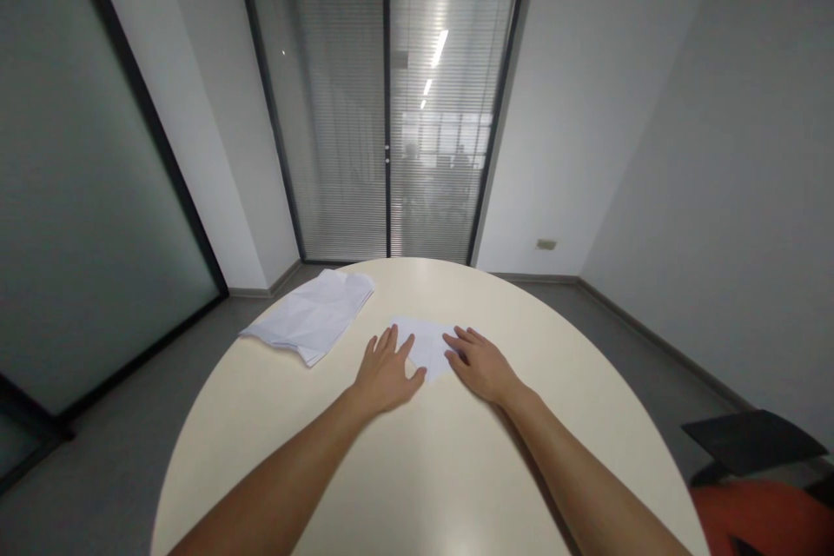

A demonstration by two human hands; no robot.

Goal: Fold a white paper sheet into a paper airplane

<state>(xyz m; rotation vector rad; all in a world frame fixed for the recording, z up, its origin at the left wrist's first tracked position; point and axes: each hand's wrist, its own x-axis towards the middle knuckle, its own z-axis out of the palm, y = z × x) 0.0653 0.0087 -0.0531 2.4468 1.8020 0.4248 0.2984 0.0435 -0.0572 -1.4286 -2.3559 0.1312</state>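
Observation:
A small sheet of white paper [426,341], apparently folded, lies flat on the round cream table [423,469]. My left hand [387,372] rests over its left side with the fingers spread. On the paper's right edge, my right hand [480,360] lies with its fingers stretched out and touching it. Parts of the paper are hidden under both hands. Farther left, a stack of larger creased white sheets [316,313] sits near the table's edge, apart from my hands.
At the right stands a chair with a red seat [762,517] and a black armrest or back [752,441]. Beyond the table is a glass partition with blinds [339,122]. A frosted glass panel [84,174] stands on the left, and a wall socket [546,244] is at the back right.

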